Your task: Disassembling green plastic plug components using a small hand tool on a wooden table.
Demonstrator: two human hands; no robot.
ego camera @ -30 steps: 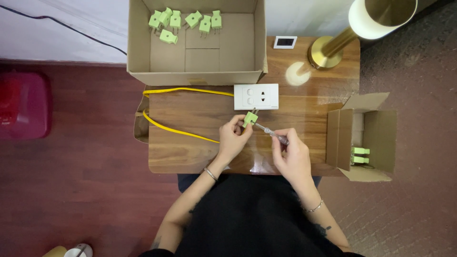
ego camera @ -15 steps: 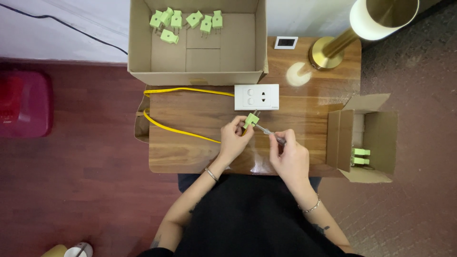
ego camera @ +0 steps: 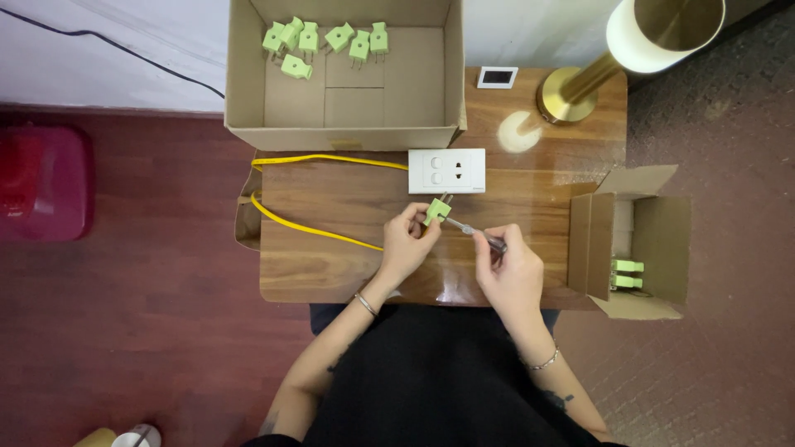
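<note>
Head view, looking straight down on a small wooden surface [ego camera: 348, 265].

Left hand [ego camera: 406, 248]: fingers closed around a light green plug [ego camera: 436, 210], held just above the surface at frame centre. Plug tilted, its metal prongs pointing up and to the right, toward the white socket plate [ego camera: 446, 170] lying just beyond it. Plug and socket plate are close; cannot tell if the prongs touch the plate.

Right hand [ego camera: 509, 273]: fingers pinched on a slim screwdriver [ego camera: 476, 234], shaft angled up-left, its tip at the lower right side of the green plug. Handle end is hidden in the fingers.

Yellow cable [ego camera: 310, 228]: runs from the socket plate's left edge along the top of the surface, loops at the left edge, returns diagonally and ends under the left hand.

Other items:
- Large open cardboard box [ego camera: 248, 74], upper centre of frame, with seven loose green plugs [ego camera: 327, 37] along its far side.
- Small open cardboard box [ego camera: 658, 240], right of the surface, with two more green plugs [ego camera: 627, 274] inside near its bottom.
- Brass lamp base [ego camera: 563, 95] at the upper right of the surface, white shade [ego camera: 629, 37] above it.
- Small white framed device [ego camera: 497, 77] just left of the lamp base.
- Red container [ego camera: 41, 182] on the floor, left edge of frame.
</note>
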